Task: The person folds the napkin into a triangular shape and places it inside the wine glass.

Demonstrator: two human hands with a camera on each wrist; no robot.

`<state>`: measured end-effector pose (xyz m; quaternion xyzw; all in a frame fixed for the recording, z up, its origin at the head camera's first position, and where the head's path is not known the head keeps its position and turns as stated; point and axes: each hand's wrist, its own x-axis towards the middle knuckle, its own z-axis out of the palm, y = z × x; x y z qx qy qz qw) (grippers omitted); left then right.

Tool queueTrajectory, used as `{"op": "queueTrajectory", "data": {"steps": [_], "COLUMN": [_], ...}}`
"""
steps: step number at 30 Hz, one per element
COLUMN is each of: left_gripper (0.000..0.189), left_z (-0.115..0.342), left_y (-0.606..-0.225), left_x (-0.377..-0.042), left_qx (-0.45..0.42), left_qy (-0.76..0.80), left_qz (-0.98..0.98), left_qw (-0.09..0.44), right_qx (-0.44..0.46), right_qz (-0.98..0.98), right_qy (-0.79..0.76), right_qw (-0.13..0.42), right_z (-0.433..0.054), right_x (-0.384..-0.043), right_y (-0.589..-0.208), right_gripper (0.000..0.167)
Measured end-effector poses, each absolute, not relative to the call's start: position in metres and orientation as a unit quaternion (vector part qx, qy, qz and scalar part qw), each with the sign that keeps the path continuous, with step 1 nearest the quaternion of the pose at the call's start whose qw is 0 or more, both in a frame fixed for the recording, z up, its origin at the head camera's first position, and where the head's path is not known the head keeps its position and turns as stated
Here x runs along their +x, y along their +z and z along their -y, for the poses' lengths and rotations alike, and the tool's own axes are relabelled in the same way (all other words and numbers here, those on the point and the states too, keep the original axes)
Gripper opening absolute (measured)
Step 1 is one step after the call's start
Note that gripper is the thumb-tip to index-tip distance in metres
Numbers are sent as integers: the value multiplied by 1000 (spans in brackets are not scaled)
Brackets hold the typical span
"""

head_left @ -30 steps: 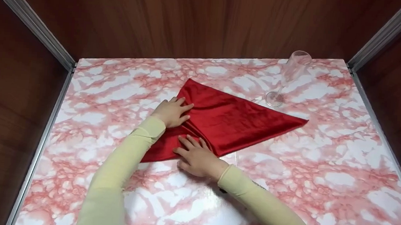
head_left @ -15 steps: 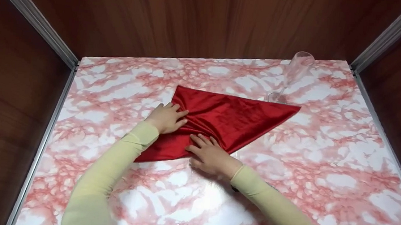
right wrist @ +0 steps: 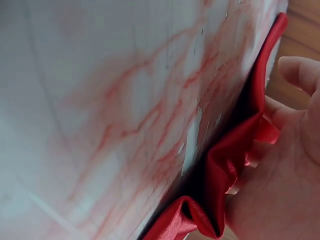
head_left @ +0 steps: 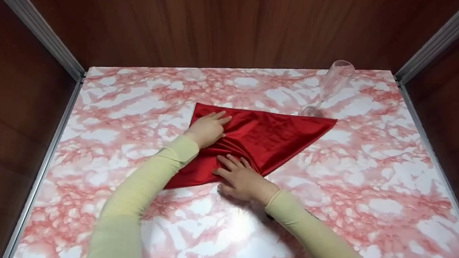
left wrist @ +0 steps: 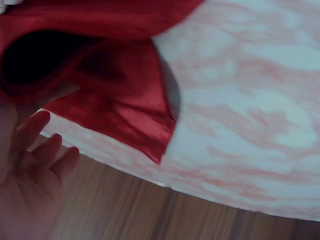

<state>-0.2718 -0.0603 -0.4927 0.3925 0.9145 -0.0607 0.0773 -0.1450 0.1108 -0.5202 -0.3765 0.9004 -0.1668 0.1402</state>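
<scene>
A shiny red satin cloth (head_left: 270,132) lies on the table, spread to a point at the right, with gathered folds running between the two hands. Across its upper left part, my left hand (head_left: 208,129) rests with fingers extended toward the far edge. In the left wrist view, the loosely bent fingers of the left hand (left wrist: 40,160) are beside a raised loop of the cloth (left wrist: 135,120). My right hand (head_left: 242,181) lies at the near edge, fingers spread over the fabric. Seen from the right wrist, the cloth (right wrist: 235,150) stands up in wavy folds against the right hand (right wrist: 280,185).
A clear stemmed glass (head_left: 335,82) stands upright behind the cloth's right part, its foot close to the cloth's far edge. The table (head_left: 373,191) has a pink and white marbled top. Brown wood-grain panels (head_left: 238,26) enclose its back and sides.
The cloth has turned, its right tip swinging away and slightly left, its far left corner coming nearer. My right hand has shifted a little right; my left hand dipped nearer, then moved right over the cloth.
</scene>
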Motion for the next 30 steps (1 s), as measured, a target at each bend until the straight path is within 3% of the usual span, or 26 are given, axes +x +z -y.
{"op": "queueTrajectory", "data": {"steps": [18,30], "left_gripper": [50,52], "left_z": [42,44], "left_y": [-512,-520], "left_x": [-280,-281], "left_qx": [471,470], "left_qy": [-62,-86], "left_qz": [-879,-876], "left_qw": [53,67], "right_qx": [-369,-369], "right_qz": [-906,-914], "right_qy": [-151,-94], "right_qw": [144,137], "right_z": [-110,-108], "right_x": [-145,-140], "right_y": [-522,-526], "right_gripper": [50,65]}}
